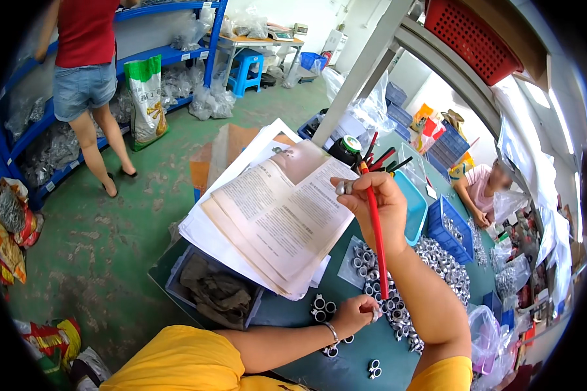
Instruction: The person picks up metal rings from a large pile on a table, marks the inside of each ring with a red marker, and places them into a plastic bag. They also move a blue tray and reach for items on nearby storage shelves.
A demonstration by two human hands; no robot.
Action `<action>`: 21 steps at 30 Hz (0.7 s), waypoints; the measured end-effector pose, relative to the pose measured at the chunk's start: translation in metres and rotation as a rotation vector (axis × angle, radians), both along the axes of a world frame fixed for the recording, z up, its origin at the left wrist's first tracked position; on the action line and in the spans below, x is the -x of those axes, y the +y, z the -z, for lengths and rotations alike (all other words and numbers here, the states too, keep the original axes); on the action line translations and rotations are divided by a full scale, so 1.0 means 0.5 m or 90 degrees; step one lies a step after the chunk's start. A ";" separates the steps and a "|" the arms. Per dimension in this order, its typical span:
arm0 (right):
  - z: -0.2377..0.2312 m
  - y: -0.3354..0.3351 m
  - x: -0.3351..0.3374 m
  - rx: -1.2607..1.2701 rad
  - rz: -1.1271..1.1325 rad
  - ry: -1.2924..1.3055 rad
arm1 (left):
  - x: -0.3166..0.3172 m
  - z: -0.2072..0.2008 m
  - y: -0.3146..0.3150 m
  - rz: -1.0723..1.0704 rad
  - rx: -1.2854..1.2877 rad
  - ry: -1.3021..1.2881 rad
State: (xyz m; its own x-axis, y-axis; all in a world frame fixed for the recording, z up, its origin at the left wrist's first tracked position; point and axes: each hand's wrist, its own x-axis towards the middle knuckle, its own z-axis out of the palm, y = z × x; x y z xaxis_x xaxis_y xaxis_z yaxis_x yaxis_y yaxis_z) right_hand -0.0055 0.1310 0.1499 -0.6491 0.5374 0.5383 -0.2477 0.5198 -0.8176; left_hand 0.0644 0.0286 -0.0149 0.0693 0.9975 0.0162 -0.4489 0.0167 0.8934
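Note:
My right hand (pixel 379 202) is raised beside an open book, its thumb and fingers pinching small silvery metal parts (pixel 344 188). A long, slim red stick (pixel 376 234), pen-like in shape, lies against that same hand and points down toward the table. Lower, near the table edge, my left hand (pixel 353 317) is closed on a small metal fitting (pixel 376 314); its exact shape is mostly covered by the fingers. Around my hands lie a large pile of silvery ring-shaped fittings (pixel 440 270), a few paired rings (pixel 321 306) and one more pair (pixel 374 369) nearer me.
The open book (pixel 274 221) rests on papers at the left. Below it sits a blue bin (pixel 257 306) with dark cloth. Beyond my right hand are a turquoise tray (pixel 414 202) and a blue basket (pixel 451 228) of parts. A co-worker (pixel 479 189) sits across; another person (pixel 85 85) stands at shelves.

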 end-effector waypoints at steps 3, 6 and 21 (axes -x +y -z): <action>0.002 -0.005 -0.018 -0.017 -0.006 0.016 | 0.009 -0.020 -0.003 0.002 0.013 0.018; 0.010 -0.009 -0.033 0.002 0.012 0.005 | 0.010 -0.026 -0.004 -0.003 0.015 0.029; 0.082 0.058 -0.244 0.056 0.384 -0.058 | -0.042 0.025 0.018 0.008 -0.022 -0.046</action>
State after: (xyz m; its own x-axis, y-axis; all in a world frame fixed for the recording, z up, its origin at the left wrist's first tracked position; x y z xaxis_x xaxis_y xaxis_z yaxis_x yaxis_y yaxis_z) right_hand 0.1163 0.1599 0.1090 -0.2584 0.8640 0.4321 0.1414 0.4763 -0.8679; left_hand 0.0853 0.0374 -0.0275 0.0790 0.9953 0.0563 -0.5121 -0.0079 0.8589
